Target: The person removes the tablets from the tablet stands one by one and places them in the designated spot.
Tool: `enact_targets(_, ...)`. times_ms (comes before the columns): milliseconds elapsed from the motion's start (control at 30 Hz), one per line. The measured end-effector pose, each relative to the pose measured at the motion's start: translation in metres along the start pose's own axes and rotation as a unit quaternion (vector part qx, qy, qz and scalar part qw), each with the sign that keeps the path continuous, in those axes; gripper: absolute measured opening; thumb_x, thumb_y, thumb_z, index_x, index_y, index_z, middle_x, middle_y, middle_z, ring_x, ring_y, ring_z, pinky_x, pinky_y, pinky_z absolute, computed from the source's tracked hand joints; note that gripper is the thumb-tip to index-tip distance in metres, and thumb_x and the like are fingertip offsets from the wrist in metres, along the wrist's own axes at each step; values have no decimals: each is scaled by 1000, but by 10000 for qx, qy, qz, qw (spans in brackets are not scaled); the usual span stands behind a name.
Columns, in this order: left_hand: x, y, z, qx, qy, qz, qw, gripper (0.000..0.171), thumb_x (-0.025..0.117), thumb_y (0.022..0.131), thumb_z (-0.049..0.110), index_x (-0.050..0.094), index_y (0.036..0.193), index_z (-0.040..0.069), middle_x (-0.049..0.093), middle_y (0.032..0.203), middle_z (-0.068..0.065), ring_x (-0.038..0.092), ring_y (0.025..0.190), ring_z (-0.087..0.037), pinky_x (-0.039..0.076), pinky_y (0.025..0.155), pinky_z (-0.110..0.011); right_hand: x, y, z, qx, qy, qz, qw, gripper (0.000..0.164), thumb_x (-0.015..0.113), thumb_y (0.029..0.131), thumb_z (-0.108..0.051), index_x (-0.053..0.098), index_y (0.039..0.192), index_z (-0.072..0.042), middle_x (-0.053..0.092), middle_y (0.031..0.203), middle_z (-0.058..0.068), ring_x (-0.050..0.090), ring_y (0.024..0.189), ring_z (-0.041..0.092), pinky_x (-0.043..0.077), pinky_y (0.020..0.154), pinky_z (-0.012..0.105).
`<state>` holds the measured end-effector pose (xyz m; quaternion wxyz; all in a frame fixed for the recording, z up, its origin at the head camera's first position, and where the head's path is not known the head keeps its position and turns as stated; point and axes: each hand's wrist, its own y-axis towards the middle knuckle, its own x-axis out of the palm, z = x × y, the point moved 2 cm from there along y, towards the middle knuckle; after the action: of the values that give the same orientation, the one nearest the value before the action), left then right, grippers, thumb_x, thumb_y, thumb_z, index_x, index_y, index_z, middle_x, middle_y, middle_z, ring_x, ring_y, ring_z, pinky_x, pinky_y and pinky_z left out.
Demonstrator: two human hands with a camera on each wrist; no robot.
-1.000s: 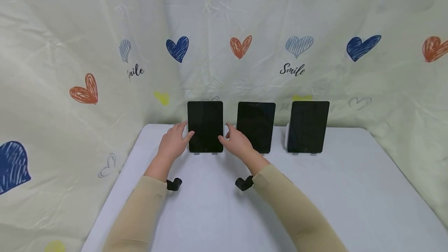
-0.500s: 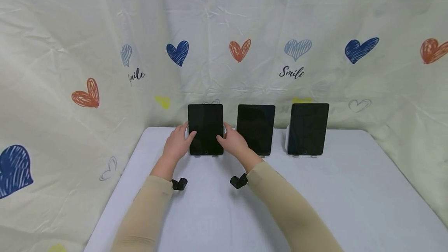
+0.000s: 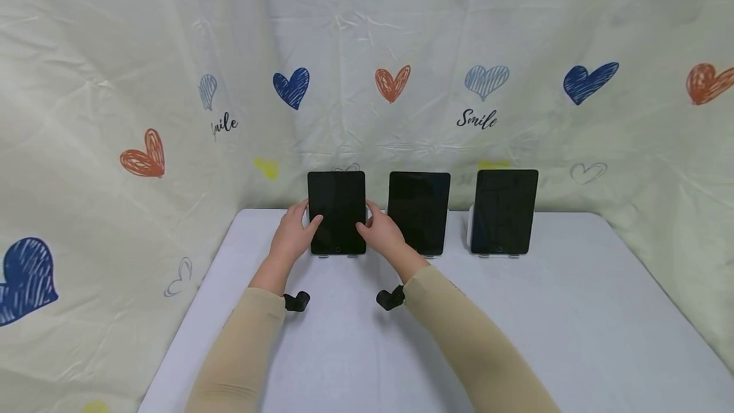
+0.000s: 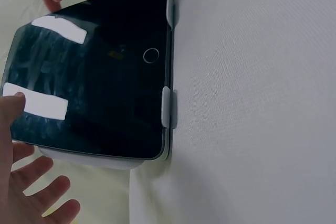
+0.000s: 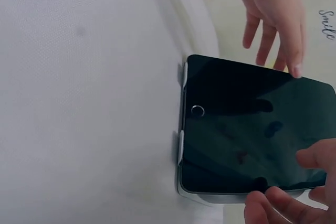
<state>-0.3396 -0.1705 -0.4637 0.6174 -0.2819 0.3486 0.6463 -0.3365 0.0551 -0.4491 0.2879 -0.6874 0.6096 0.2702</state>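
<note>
A black tablet (image 3: 337,212) with a round home button leans upright on a white stand (image 4: 166,107), leftmost of the tablets in the head view. My left hand (image 3: 290,233) grips its left edge; in the left wrist view the thumb lies on the screen while the fingers pass behind the edge, spread apart. At the opposite edge my right hand (image 3: 383,232) holds the same tablet. The right wrist view shows that thumb over the screen and the fingertips (image 5: 257,208) at the edge. Parts of the fingers behind the tablet are hidden.
Two more black tablets, a middle one (image 3: 419,213) and a right one (image 3: 504,211), lean on stands along the back of the white table (image 3: 545,324). Close behind them hangs a pale curtain (image 3: 424,30) printed with hearts. The middle tablet is near my right hand.
Both hands have come inward, from beside the left tablet to its edges, with thumbs over the screen. The head view has tilted up slightly. The tablets keep their places.
</note>
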Motion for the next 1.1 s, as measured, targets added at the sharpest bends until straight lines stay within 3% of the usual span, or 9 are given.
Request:
enact_targets(200,0,-4,2,49,-82,183,9998,65,55,100,42,34,155,14,35,153,-15,35,140,-36,32,112,-52,-1,-5,1,-12,220,208,9995,65,62,98,-28,31,155,-21,59,105,5,55,84,22,51,74,36)
enact_targets(333,-1,-8,3,112,-176,456,9987,57,57,100,33,41,151,14,43,147,-13,41,135,-34,35,110,-49,0,-8,4,-234,72,406,9989,62,62,98,-24,34,153,-20,57,114,6,55,87,22,51,77,37)
enact_targets(667,2,-13,-8,413,-383,1191,9913,43,59,101,21,51,142,16,63,115,-5,58,104,-25,49,87,-43,10,-10,7,-882,-206,958,9913,52,61,100,-23,40,147,-16,65,111,3,61,77,16,50,65,31)
enact_targets(867,3,-16,-10,382,-506,1280,9897,41,59,101,23,53,141,18,68,112,-4,61,100,-26,49,82,-44,12,-11,6,-999,-293,1264,9865,44,58,102,-23,42,142,-16,69,109,3,60,69,14,50,61,30)
enact_targets(1100,4,-17,-10,228,-799,1306,9880,41,60,100,24,53,140,21,68,113,-3,64,103,-25,51,83,-44,12,-10,8,-1081,-104,1341,9850,40,57,102,-21,44,140,-17,70,108,4,58,65,13,50,62,30)
